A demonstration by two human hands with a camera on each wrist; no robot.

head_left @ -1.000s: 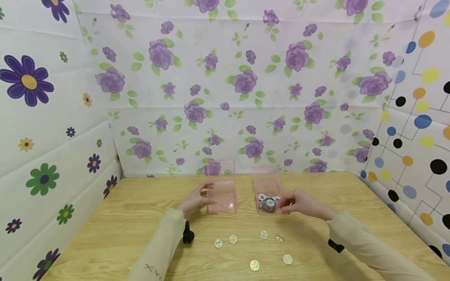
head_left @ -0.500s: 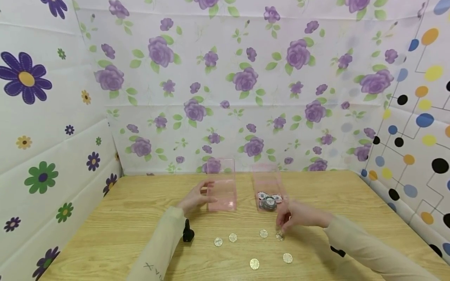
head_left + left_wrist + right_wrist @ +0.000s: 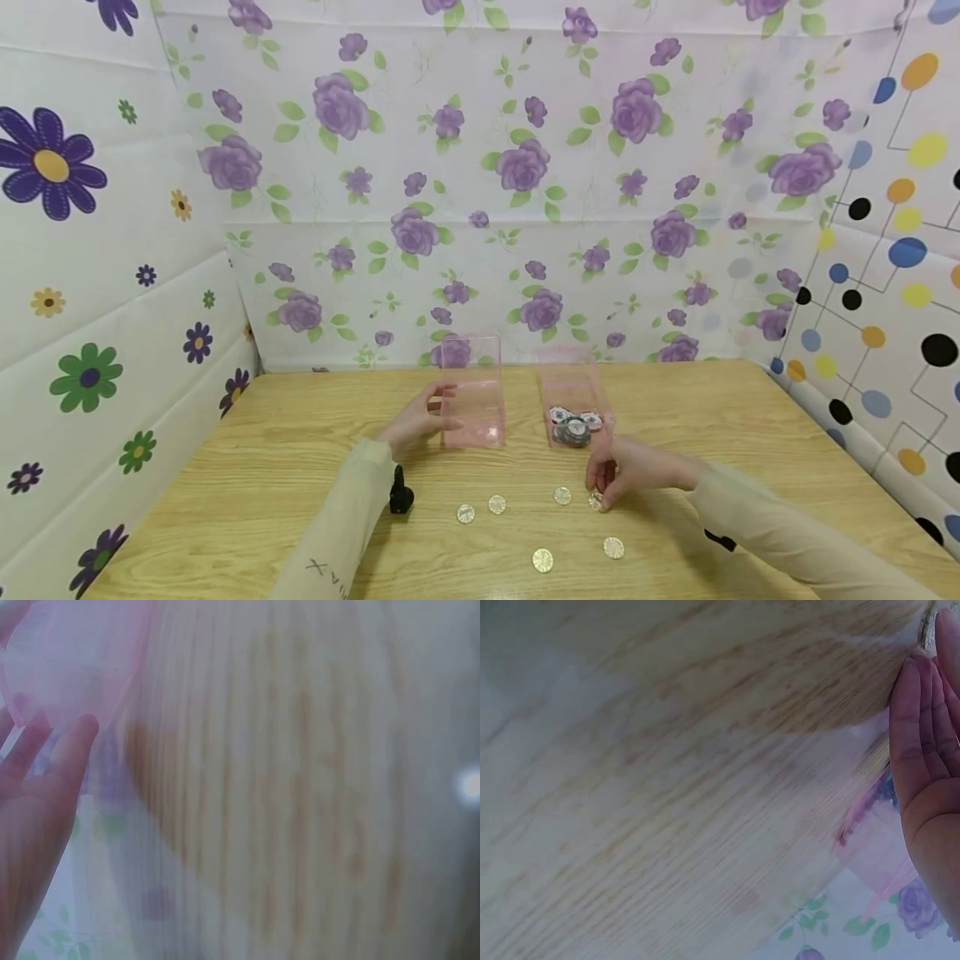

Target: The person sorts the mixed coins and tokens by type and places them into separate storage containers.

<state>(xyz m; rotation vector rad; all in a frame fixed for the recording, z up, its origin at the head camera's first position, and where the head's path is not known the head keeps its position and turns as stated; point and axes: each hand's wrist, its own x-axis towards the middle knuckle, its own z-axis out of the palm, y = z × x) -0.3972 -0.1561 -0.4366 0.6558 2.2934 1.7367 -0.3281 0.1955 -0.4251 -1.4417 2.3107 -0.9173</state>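
My left hand (image 3: 415,419) holds the left side of an open pink see-through plastic box (image 3: 474,417), its lid raised at the back. In the left wrist view, my thumb and fingers lie against the pink box (image 3: 67,664). Over the table, my right hand (image 3: 637,464) pinches a gold coin (image 3: 595,502) between thumb and fingertips; the right wrist view shows this coin (image 3: 928,631) tilted up on edge. A second open pink box (image 3: 567,392) stands behind that hand, with several poker chips (image 3: 575,428), grey and red-and-white, inside.
More gold coins lie flat on the wooden table (image 3: 315,467): a coin (image 3: 562,496) left of my right hand, a coin (image 3: 613,547) nearer me, a coin (image 3: 542,560) beside it, and two farther left (image 3: 497,504). Patterned cloth walls (image 3: 480,183) surround the table.
My right hand has come away from the right box, down and towards me, and has taken hold of a gold coin. My left hand has stayed at the left box.
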